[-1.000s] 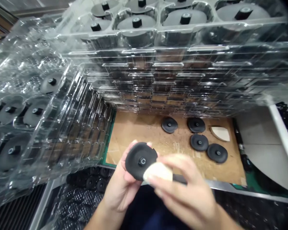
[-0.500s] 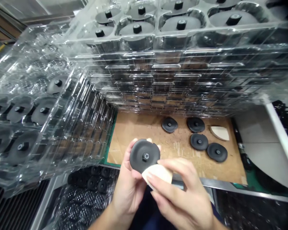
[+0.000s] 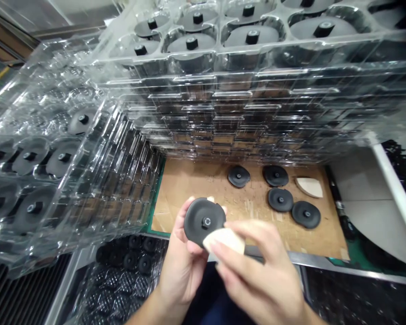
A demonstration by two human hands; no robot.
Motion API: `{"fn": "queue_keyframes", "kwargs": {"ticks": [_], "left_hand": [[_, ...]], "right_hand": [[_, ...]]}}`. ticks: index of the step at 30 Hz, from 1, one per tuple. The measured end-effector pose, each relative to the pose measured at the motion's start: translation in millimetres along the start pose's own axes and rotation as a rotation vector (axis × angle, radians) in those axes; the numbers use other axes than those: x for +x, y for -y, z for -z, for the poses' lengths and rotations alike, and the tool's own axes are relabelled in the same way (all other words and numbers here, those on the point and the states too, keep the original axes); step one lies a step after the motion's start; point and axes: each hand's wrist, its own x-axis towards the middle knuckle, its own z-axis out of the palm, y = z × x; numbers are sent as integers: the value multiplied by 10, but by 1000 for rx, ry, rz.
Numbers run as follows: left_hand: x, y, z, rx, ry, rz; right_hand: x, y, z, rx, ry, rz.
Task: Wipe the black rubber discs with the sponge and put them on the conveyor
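My left hand is closed around the edge of a black rounded disc with a short post at its centre, its face turned up toward me. Between the fingers and thumb of my right hand is a cream wedge-shaped sponge. The sponge lies against or just over the disc's lower right edge; whether it touches cannot be made out. Beyond my hands, several like discs rest on a brown cardboard sheet. A second cream wedge sponge lies at the sheet's right.
A tall stack of clear plastic trays rises behind the sheet, its top pockets holding discs. Another tray stack stands at left. Below left is a tray of small black parts. A white-edged bin sits at right.
My right hand and the sponge have shifted slightly right and down along the disc's edge. My left hand keeps hold of the disc, nearly still.
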Motion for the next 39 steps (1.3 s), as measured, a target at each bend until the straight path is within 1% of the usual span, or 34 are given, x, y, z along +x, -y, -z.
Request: {"fn": "queue_keyframes", "kwargs": {"ticks": [2, 4, 6, 7, 9, 11, 14, 18, 20, 22, 23, 24, 26, 28, 29, 30, 31, 33, 35, 38, 39], "left_hand": [[-1, 4, 12, 9, -6, 1], [-2, 9, 17, 24, -33, -14], [-3, 10, 11, 27, -46, -19], [-3, 8, 6, 24, -44, -19], [-2, -3, 0, 32, -40, -17], [3, -19, 10, 58, -39, -6], [12, -36, 45, 90, -47, 31], [8, -55, 65, 94, -60, 38], [9, -87, 64, 95, -22, 46], [22, -133, 72, 93, 15, 65], [34, -154, 80, 91, 26, 72], [47, -171, 92, 85, 33, 78], [76, -182, 118, 64, 31, 104], [99, -165, 140, 32, 12, 148], [106, -149, 148, 17, 1, 166], [110, -133, 154, 8, -4, 177], [111, -117, 158, 4, -3, 180], [108, -94, 160, 3, 13, 174], [102, -83, 152, 13, 21, 174], [83, -63, 126, 49, 11, 174], [71, -49, 118, 62, 11, 174]], "right_hand": [[20, -66, 3, 28, 13, 26], [97, -155, 27, -23, 37, -35], [194, -202, 63, -88, 16, -109], [233, -195, 77, -97, 0, -112], [271, -126, 81, -50, 7, -65], [266, -35, 53, 18, 53, -14], [269, 33, -18, 37, 103, 1], [302, -8, -43, 25, 59, 14], [234, -71, 1, 78, 90, -25], [78, -179, 60, 148, 118, -156], [-28, -246, 83, 194, 120, -267], [-146, -315, 96, 257, 116, -412], [-396, -419, 86, 453, 101, -765], [-625, -447, 40, 654, 86, -1106], [-717, -435, 14, 711, 77, -1236], [-788, -416, -9, 734, 79, -1322], [-833, -399, -22, 722, 82, -1364], [-838, -398, -12, 657, 85, -1336], [-727, -446, 41, 600, 68, -1248], [-392, -492, 127, 572, 40, -1118], [-259, -466, 137, 568, 28, -1043]]}}
